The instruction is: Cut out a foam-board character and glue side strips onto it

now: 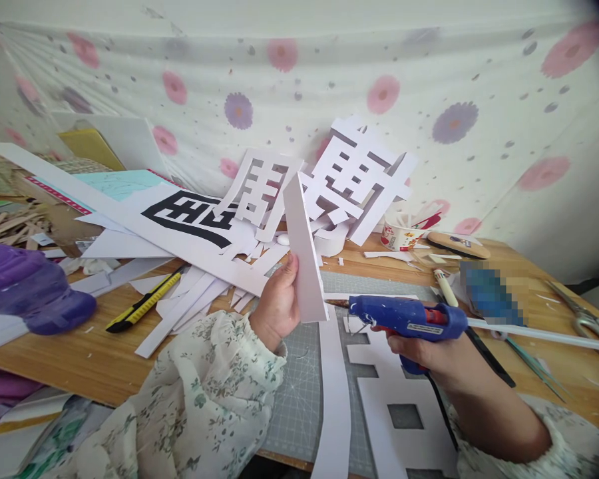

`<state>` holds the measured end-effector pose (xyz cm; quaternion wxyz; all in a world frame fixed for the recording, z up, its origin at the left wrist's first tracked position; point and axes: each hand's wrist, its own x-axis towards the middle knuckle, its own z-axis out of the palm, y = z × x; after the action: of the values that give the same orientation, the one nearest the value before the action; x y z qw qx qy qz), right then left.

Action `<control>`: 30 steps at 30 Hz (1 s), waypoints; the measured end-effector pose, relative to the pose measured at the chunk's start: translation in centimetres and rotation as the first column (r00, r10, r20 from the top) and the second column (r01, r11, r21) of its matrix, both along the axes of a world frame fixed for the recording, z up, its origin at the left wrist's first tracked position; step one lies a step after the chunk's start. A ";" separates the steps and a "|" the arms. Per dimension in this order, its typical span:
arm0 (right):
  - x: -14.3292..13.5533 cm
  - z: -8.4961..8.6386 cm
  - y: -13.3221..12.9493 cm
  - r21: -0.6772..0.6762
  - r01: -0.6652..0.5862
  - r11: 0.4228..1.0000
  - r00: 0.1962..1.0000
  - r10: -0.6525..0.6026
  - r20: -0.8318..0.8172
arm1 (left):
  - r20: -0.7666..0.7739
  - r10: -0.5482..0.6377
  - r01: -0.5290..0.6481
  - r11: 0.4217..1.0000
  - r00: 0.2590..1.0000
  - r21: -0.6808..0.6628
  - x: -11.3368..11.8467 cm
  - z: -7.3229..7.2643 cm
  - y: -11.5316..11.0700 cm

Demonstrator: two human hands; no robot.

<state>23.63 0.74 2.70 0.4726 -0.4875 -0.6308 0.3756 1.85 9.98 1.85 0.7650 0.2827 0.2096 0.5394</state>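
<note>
My left hand [279,299] grips a white foam board piece [302,259], held up on edge over the mat. In my right hand [424,359] is a blue hot glue gun [404,316], its metal nozzle pointing left at the lower edge of that piece. A clear glue stick [544,332] sticks out of the gun's back. Below lie a long white strip [334,399] and a cut-out foam board character [399,426] with square openings, both on the grey cutting mat [294,406].
Two white built-up characters, one smaller [264,189] and one larger [362,176], lean at the back. A yellow utility knife [144,299] lies left among scraps, near a purple bottle [30,286]. Scissors [579,313], tweezers [534,366] and a paper cup [402,229] are to the right.
</note>
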 end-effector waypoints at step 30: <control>0.0 -0.2 0.8 0.070 0.268 0.961 0.887 -0.217 -0.407 | -0.237 -0.451 0.483 0.870 0.860 0.098 0.9 -0.2 -2.1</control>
<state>23.66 1.55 2.52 0.6630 -0.4460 -0.4785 0.3642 2.76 7.90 1.69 0.8230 0.4377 0.1702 0.3195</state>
